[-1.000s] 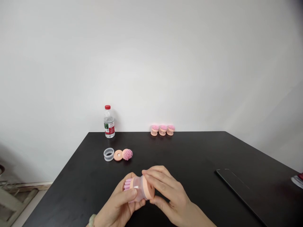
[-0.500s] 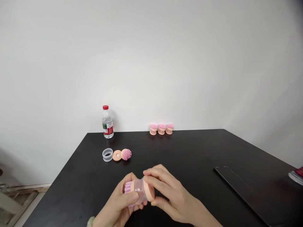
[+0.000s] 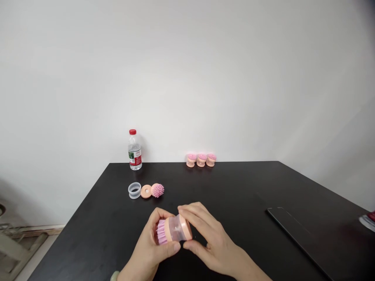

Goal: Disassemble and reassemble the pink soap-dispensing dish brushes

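Note:
Between my hands, above the near part of the black table, lies a scrub brush (image 3: 176,228) on its side, with pink bristles to the left, a clear middle ring and a peach cap to the right. My left hand (image 3: 152,244) wraps its bristle end, thumb along the lower side. The fingertips and thumb of my right hand (image 3: 208,234) pinch the peach cap. Farther back lie a clear ring (image 3: 134,191), a peach disc with a hole (image 3: 146,191) and a pink bristle head (image 3: 157,190), side by side in a row.
A water bottle with a red cap (image 3: 135,152) stands at the back left of the black table (image 3: 234,187). Three brushes (image 3: 200,160) stand by the wall, bristles up. A dark flat panel (image 3: 293,234) lies at right. Something red and white (image 3: 367,221) shows at the right edge.
The brush has turned in my hands, so more of its bristles and peach collar show. My left thumb has shifted from the clear ring to the brush's lower side.

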`<state>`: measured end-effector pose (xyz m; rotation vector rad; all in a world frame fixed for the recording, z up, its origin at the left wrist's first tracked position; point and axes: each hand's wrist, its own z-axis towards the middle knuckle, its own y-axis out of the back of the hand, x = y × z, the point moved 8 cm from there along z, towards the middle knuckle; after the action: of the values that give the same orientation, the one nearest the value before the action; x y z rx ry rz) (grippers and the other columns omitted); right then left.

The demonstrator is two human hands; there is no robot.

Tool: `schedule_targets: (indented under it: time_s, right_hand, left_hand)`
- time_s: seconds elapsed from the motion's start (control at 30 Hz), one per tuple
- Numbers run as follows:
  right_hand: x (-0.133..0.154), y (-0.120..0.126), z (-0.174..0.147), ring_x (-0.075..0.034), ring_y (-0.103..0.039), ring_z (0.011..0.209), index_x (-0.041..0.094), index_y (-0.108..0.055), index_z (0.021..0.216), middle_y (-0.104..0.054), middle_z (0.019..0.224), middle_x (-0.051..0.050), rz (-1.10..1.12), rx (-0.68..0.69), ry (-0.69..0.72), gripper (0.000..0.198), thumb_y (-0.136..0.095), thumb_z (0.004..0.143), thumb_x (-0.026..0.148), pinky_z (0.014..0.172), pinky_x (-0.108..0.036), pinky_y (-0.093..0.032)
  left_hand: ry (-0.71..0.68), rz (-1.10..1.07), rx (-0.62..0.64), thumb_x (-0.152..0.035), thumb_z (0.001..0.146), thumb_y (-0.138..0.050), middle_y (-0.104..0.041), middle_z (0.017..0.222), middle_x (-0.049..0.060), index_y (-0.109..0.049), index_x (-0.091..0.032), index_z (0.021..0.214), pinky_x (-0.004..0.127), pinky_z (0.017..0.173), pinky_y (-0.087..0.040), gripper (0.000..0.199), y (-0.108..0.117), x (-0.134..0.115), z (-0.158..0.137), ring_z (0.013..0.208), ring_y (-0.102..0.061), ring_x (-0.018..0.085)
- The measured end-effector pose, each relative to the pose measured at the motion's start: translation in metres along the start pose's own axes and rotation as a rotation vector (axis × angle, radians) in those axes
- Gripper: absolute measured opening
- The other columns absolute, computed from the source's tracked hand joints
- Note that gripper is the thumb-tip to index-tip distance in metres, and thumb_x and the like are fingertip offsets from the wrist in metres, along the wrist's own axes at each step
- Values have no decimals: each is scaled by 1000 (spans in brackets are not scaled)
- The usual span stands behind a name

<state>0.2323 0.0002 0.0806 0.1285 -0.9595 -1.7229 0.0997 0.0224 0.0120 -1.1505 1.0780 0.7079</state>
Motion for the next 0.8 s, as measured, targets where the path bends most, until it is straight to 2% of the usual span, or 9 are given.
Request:
schedule_targets:
  time_s: [0.07, 0.17, 0.27, 0.33, 0.47, 0.67, 0.8]
  right_hand:
    - [-5, -1, 0, -26, -64, 97, 18, -49, 138, -65, 113, -13, 9, -12, -41, 51, -48, 100, 53, 83, -40, -57]
    - [-15, -3, -2, -21, -66, 79, 19, -50, 136, -67, 97, -9, 41, -36, -133, 67, -49, 91, 69, 71, -35, -59]
    - [-17, -3, -3, -23, -67, 90, 19, -47, 140, -66, 109, -12, 100, -27, -149, 77, -48, 87, 74, 76, -34, -60]
    - [-16, -3, -3, -24, -65, 97, 19, -48, 139, -64, 113, -12, 111, -3, -144, 68, -51, 91, 68, 82, -36, -58]
    - [-17, -5, -3, -23, -62, 94, 20, -53, 131, -63, 107, -10, 122, 31, -192, 46, -56, 97, 51, 84, -37, -55]
    - [-21, -11, -5, -20, -60, 87, 22, -53, 123, -60, 100, -6, 219, 45, -273, 39, -55, 97, 51, 81, -34, -52]
    - [-28, -19, -8, -20, -59, 90, 24, -53, 123, -59, 103, -4, 260, 77, -376, 31, -54, 98, 42, 83, -35, -49]
  left_hand:
    - [8, -3, 2, -37, 60, -90, -63, 80, 0, -60, -20, 91, 25, 65, -34, 46, -1, 0, 0, 70, -50, 13]
    - [3, -3, 7, -37, 60, -90, -64, 79, 0, -60, -21, 91, 25, 64, -34, 46, -1, 0, 0, 69, -50, 13]
    - [-13, 9, -7, -36, 59, -90, -67, 83, 1, -61, -21, 91, 25, 66, -36, 46, 0, -1, 1, 72, -53, 14]
    - [-19, 22, -20, -37, 59, -90, -67, 84, 2, -60, -20, 91, 25, 67, -37, 47, 1, -1, 1, 74, -54, 15]
    - [-30, 67, -37, -38, 57, -91, -64, 80, -1, -60, -20, 91, 24, 65, -36, 49, 4, -2, 1, 70, -50, 12]
    - [-110, 166, -55, -38, 55, -90, -63, 84, -1, -61, -21, 89, 23, 65, -38, 48, 6, -6, 2, 72, -51, 13]
    - [-196, 322, -106, -40, 61, -86, -62, 85, -1, -60, -22, 89, 25, 65, -41, 42, 8, -7, 0, 72, -53, 15]
